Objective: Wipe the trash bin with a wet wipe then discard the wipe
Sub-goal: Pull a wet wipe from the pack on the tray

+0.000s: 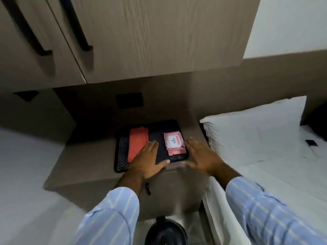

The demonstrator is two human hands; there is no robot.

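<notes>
Wet wipes pack (174, 143) lengthwise away, trash bin (166, 231) below

trash bin (166, 232) cut off at bottom edge; right hand (203, 156) thumb motion-blurred; left hand (148, 160) covers mat (122, 152) centre.

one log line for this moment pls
phase: reaching | left hand: open, over mat | right hand: open, beside wipes pack | trash bin: below, untouched
</notes>
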